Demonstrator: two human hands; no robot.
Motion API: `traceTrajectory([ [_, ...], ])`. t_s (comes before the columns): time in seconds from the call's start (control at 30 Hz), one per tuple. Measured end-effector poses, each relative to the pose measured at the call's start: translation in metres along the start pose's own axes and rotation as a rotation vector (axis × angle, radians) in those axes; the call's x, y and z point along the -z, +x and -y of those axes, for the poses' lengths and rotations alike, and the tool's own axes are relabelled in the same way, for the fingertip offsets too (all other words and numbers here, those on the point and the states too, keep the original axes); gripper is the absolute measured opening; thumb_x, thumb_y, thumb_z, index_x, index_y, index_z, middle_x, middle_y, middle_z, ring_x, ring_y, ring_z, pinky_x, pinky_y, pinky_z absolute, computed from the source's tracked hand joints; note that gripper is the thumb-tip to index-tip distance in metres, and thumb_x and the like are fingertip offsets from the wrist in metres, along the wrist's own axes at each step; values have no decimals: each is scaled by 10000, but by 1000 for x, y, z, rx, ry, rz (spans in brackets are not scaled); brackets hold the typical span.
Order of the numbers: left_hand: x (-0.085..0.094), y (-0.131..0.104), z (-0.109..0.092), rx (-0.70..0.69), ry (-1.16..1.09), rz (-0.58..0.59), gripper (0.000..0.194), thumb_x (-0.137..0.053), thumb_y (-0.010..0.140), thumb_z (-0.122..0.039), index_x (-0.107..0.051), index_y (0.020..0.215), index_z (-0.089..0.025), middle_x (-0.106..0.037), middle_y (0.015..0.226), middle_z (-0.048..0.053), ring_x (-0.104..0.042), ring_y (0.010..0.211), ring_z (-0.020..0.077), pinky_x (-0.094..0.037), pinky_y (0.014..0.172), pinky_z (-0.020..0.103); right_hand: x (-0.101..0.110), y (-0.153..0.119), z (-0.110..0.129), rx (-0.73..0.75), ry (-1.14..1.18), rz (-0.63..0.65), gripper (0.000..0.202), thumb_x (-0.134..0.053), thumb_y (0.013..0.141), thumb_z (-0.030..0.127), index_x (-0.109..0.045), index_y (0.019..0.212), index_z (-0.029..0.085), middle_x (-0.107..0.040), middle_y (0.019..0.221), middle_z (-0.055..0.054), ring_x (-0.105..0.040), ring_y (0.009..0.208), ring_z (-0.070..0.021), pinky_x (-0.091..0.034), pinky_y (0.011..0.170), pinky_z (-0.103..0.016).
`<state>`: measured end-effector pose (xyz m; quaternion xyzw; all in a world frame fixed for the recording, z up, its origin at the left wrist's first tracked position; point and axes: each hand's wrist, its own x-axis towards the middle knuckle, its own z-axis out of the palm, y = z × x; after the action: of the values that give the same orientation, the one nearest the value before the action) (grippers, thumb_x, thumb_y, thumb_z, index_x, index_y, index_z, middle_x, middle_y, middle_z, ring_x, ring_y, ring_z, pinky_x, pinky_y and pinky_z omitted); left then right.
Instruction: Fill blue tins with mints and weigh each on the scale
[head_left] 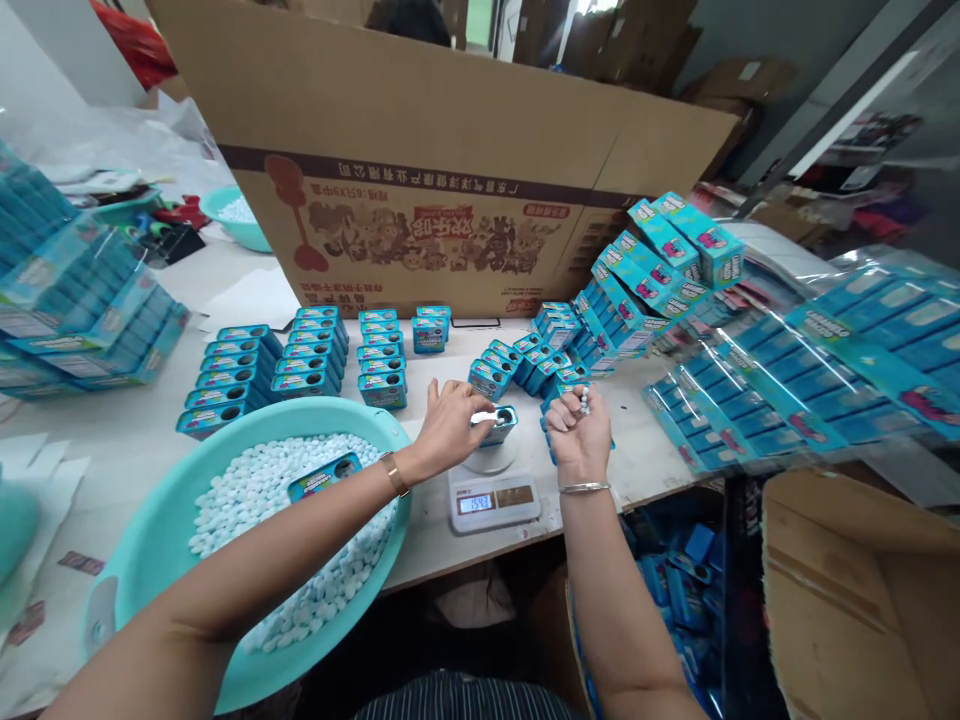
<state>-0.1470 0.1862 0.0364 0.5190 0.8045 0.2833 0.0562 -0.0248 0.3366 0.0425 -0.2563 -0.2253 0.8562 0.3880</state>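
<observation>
A blue tin stands on the round plate of a white digital scale, whose display is lit. My left hand reaches over the tin with its fingers closed on a small white piece at the tin's opening. Whether that piece is a lid or a small scoop, I cannot tell. To the right of the tin, my right hand is turned palm up, fingers curled around several white candies. At left, a turquoise basin holds many white candies, with another blue tin lying on them.
Rows of blue tins stand behind the basin, and more tins crowd behind the scale. A large cardboard sheet rises at the back. Stacked display boxes and plastic-wrapped packs stand right. An open carton sits lower right.
</observation>
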Motion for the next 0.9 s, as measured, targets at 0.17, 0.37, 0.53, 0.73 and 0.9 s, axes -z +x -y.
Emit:
traceTrajectory([
  [0.17,-11,11,-12,-37,52,61,141,-601,859,-310,-703,933,-246,-635,955,53,-525,1057,274,-186,1093,652,-3,-2,-3,-8,13,-27,262,-562,884,336,-431,699,204,-281,479,131,-248,332,-32,-218,309,-132],
  [0.37,-17,17,-17,-17,101,114,137,-580,865,-279,-695,874,-206,-647,943,69,-532,1033,287,-200,1082,664,3,-2,-9,-6,42,-35,256,-528,895,316,-433,686,204,-276,472,129,-262,333,-34,-230,321,-133],
  [0.53,-10,15,-30,-45,-19,-11,164,-542,905,-296,-693,897,-234,-645,966,44,-528,1026,242,-216,1104,575,10,-9,-21,31,127,-88,241,-517,890,298,-441,681,204,-398,501,105,-401,391,-36,-392,410,-137],
  [0.73,14,20,-65,-285,-84,35,261,-563,899,-358,-666,1134,-314,-612,1127,46,-463,1173,271,-204,1105,525,10,-18,-29,-188,176,-43,142,-532,830,166,-473,704,195,-563,631,45,-545,524,-72,-468,446,-166],
  [0.9,38,25,-36,-148,-150,-229,427,-546,906,-388,-523,1286,-195,-578,1208,94,-490,1156,243,-355,1024,406,28,-25,-2,-126,294,-52,159,-467,864,154,-445,712,197,-479,604,58,-454,456,-54,-436,428,-165],
])
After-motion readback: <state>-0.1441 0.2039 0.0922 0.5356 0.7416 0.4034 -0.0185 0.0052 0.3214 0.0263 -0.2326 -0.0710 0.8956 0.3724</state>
